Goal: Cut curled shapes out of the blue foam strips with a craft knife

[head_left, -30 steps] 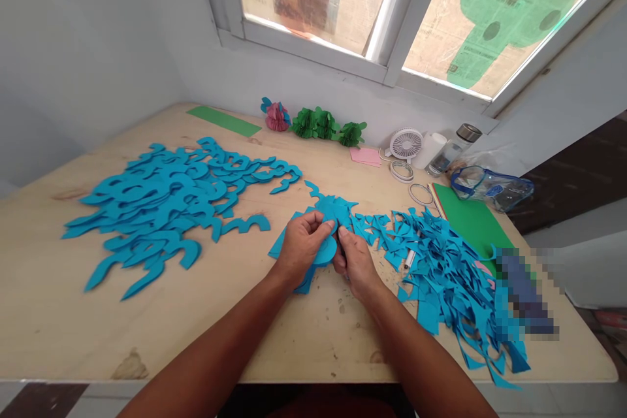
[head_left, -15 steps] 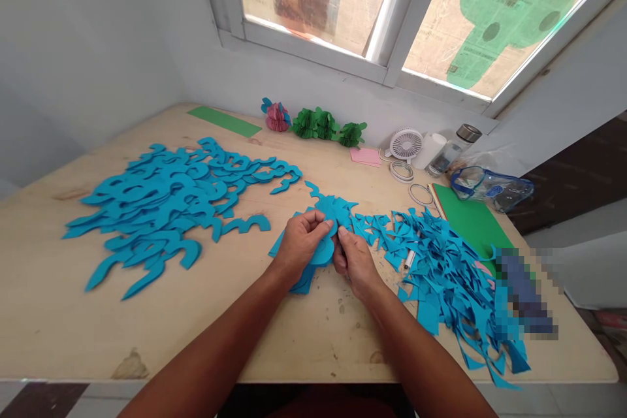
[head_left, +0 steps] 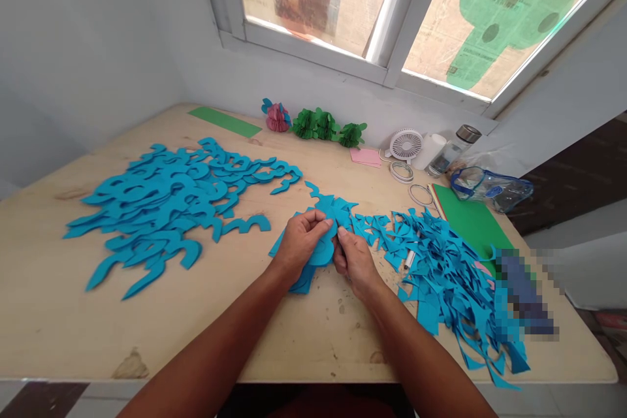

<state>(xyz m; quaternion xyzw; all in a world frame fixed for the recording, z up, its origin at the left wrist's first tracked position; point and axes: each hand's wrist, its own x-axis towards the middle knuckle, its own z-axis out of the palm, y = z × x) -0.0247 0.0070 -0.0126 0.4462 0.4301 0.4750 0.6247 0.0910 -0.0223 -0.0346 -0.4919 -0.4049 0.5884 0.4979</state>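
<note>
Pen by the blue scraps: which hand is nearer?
Right. The right hand is just left of the pen, not touching it; the left hand is farther left, beyond the right hand, holding the blue paper.

So we've got one piece of bright blue paper (head_left: pixel 324 252) up in front of us, matte, with a smooth rounded edge bulging toward the right hand (head_left: pixel 356 260). The left hand (head_left: pixel 304 243) has it pinched near the top, thumb on the face we can see. It's angled over the table, and part of it is hidden by the fingers. Right at its edge the other grip has a small dark item (head_left: pixel 337 240), mostly covered, so we can't tell what it is. Underneath sit more blue sheets (head_left: pixel 300 283), straight-edged, corners poking out left and below.
</note>
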